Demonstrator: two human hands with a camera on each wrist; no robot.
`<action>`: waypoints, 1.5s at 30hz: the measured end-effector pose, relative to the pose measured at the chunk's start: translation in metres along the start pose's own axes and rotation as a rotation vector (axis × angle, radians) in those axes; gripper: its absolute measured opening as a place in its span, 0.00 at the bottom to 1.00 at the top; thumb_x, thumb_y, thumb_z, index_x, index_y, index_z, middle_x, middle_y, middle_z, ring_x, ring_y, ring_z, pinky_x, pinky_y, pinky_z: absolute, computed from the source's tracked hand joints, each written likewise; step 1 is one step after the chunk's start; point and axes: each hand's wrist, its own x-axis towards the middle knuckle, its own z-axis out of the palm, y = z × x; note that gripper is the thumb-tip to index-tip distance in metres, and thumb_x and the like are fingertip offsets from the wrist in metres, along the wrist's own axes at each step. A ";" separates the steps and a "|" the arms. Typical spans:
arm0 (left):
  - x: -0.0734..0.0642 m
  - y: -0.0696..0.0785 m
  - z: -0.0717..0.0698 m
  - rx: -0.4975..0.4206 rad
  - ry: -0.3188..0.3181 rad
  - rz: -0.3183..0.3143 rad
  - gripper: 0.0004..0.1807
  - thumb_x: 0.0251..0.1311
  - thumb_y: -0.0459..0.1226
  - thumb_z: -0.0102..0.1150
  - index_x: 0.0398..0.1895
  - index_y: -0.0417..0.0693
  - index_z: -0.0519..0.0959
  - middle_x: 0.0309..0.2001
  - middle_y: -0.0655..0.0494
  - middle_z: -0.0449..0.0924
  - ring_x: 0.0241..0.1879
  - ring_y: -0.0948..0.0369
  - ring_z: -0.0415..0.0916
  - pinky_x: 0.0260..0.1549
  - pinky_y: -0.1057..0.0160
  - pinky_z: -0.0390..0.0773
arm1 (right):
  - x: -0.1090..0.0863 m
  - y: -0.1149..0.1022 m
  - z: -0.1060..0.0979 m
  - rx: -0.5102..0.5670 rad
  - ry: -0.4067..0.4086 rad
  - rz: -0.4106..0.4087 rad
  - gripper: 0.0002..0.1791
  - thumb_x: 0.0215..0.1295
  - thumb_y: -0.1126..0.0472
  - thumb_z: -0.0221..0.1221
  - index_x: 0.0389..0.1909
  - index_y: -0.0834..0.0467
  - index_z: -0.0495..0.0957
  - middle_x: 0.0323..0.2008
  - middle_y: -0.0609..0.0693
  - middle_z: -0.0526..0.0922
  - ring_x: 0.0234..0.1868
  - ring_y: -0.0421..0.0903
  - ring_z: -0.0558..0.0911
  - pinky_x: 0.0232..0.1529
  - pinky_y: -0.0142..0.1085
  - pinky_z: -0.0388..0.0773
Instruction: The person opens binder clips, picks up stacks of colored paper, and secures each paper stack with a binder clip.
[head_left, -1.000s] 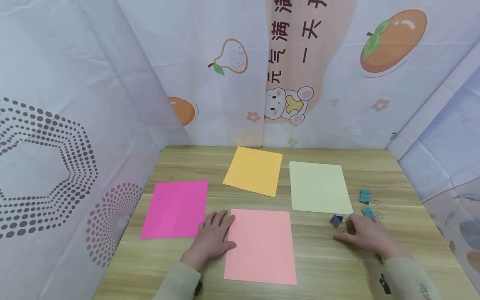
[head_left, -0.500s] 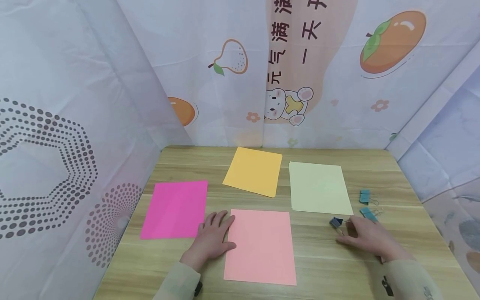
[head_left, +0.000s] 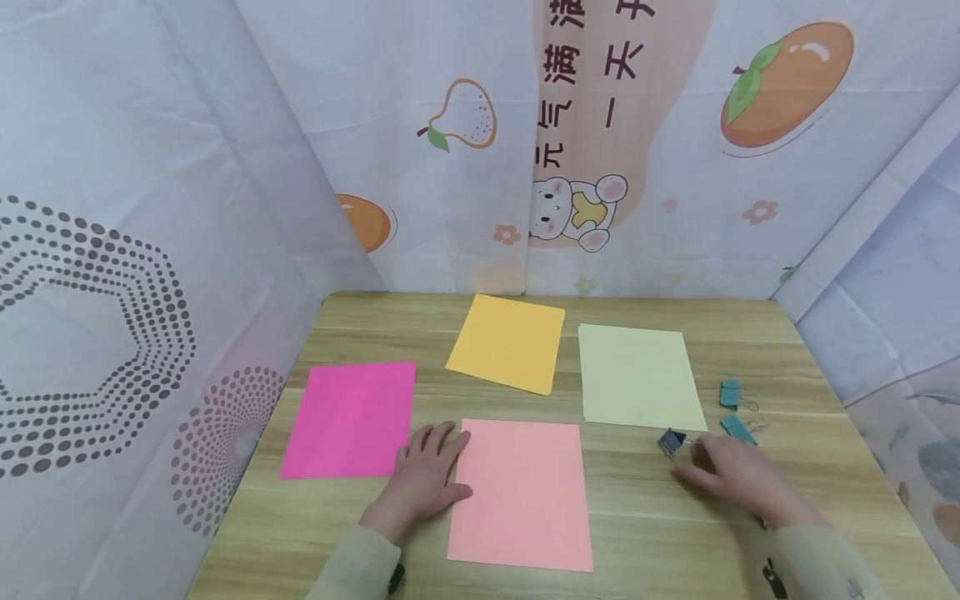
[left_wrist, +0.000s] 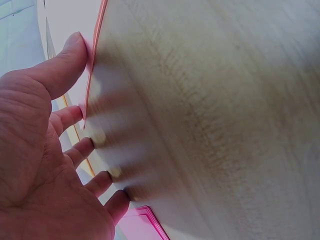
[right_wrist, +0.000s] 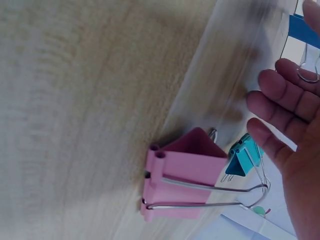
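My left hand [head_left: 423, 479] rests with spread fingers at the left edge of a light pink paper stack [head_left: 521, 496]. Its thumb touches the paper's edge in the left wrist view, and the other fingertips reach the table. On the right, my right hand [head_left: 738, 475] pinches the wire handles of a dark blue binder clip [head_left: 671, 442] between thumb and index finger, low over the table. Those handles appear by the fingertips in the right wrist view, with the blue clip body [right_wrist: 304, 31] at the edge. A pink binder clip [right_wrist: 185, 172] stands near that wrist, mostly hidden in the head view.
Two teal binder clips, one farther back [head_left: 730, 394] and one nearer [head_left: 738, 429], lie beyond the right hand. Pale yellow paper [head_left: 641, 375], orange paper [head_left: 506, 343] and magenta paper [head_left: 351, 421] lie around the pink stack. Printed curtains [head_left: 450, 208] enclose the table [head_left: 645, 533].
The blue clip has turned and shifted slightly left in my right hand. The nearer teal clip was turned a little about a half second ago. My left hand has stayed put.
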 end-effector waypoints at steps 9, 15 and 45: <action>0.002 -0.003 0.003 -0.019 -0.018 -0.007 0.46 0.60 0.57 0.67 0.79 0.57 0.61 0.79 0.46 0.52 0.76 0.35 0.47 0.63 0.29 0.59 | 0.002 -0.004 0.001 -0.040 0.113 -0.068 0.20 0.65 0.41 0.67 0.30 0.52 0.76 0.26 0.41 0.76 0.29 0.40 0.71 0.30 0.42 0.72; 0.001 -0.002 0.001 -0.016 -0.015 -0.008 0.45 0.61 0.56 0.67 0.79 0.56 0.62 0.79 0.46 0.53 0.76 0.35 0.48 0.63 0.29 0.59 | 0.003 -0.008 0.001 -0.084 0.183 -0.125 0.17 0.64 0.46 0.69 0.28 0.51 0.74 0.24 0.40 0.74 0.27 0.39 0.70 0.30 0.41 0.71; 0.009 0.010 -0.008 0.058 0.014 -0.028 0.45 0.52 0.54 0.75 0.73 0.52 0.69 0.73 0.44 0.62 0.69 0.38 0.58 0.60 0.35 0.63 | 0.014 -0.033 -0.006 -0.159 0.206 -0.261 0.17 0.65 0.51 0.67 0.25 0.47 0.68 0.20 0.37 0.63 0.24 0.37 0.62 0.26 0.35 0.63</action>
